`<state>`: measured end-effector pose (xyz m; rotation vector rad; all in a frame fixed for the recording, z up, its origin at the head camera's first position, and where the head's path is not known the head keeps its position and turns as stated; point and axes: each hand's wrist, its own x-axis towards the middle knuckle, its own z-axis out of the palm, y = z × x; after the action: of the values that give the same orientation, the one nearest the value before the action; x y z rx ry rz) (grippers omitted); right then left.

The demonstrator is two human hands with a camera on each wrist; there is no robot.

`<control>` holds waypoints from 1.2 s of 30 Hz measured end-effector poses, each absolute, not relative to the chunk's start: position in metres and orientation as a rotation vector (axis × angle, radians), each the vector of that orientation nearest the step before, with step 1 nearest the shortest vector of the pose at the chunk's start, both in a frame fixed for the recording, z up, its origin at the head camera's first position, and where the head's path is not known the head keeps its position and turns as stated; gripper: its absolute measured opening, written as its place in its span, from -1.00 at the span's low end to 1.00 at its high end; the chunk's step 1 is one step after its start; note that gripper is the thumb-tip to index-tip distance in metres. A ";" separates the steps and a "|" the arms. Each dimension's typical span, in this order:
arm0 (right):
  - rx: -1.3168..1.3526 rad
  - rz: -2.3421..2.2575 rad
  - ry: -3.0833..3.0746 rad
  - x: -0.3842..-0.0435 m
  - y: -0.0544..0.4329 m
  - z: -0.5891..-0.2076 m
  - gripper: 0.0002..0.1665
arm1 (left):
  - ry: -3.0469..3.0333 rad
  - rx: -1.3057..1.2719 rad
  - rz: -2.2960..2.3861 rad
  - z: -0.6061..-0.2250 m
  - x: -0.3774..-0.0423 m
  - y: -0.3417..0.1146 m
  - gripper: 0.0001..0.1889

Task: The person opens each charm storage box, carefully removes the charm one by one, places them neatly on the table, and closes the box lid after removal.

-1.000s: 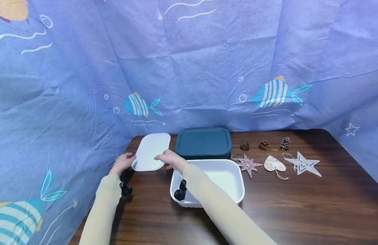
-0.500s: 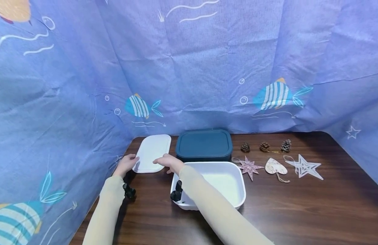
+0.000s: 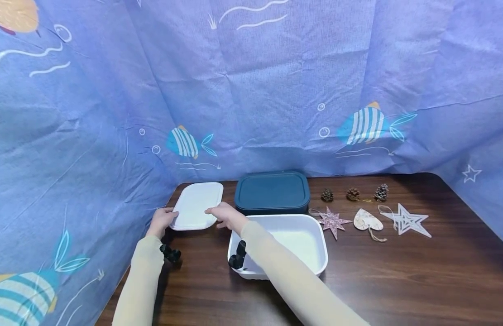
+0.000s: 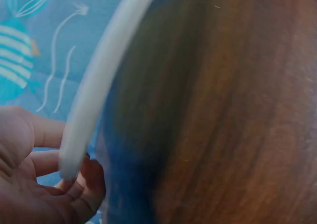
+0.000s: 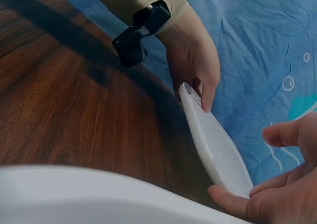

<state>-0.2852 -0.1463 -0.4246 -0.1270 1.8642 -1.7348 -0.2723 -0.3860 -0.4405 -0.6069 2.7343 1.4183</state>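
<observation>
A white lid point(image 3: 198, 203), a flat rounded rectangle, is between my two hands at the left of the table. My left hand point(image 3: 162, 221) grips its left edge; in the left wrist view the lid point(image 4: 99, 80) runs edge-on between thumb and fingers. At its right edge my right hand point(image 3: 227, 215) holds it, one finger reaching over the top. The right wrist view shows the right hand point(image 5: 282, 184) with digits on both sides of the lid point(image 5: 218, 144). A white box point(image 3: 321, 246), uncovered, stands below the right forearm, which hides part of it.
A dark blue lidded box point(image 3: 271, 192) stands behind the white box. To the right lie several pine cones point(image 3: 353, 194), a pink glitter star point(image 3: 332, 222), a pale heart ornament point(image 3: 367, 219) and a white star point(image 3: 407, 220). A curtain point(image 3: 255, 90) hangs along the back and left.
The lid has shifted slightly left and turned a little, showing a wider face in the head view. The left hand has moved slightly left with it. The boxes and ornaments stay put.
</observation>
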 end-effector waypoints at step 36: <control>-0.857 -1.581 2.667 -0.259 -0.086 -0.356 -0.28 | 2.455 -0.461 2.483 -0.325 -0.232 -0.320 -0.42</control>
<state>-0.2591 -0.0859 -0.3559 -0.8574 2.6670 -1.5806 -0.2317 -0.3198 -0.3247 -0.4614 2.4549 2.4834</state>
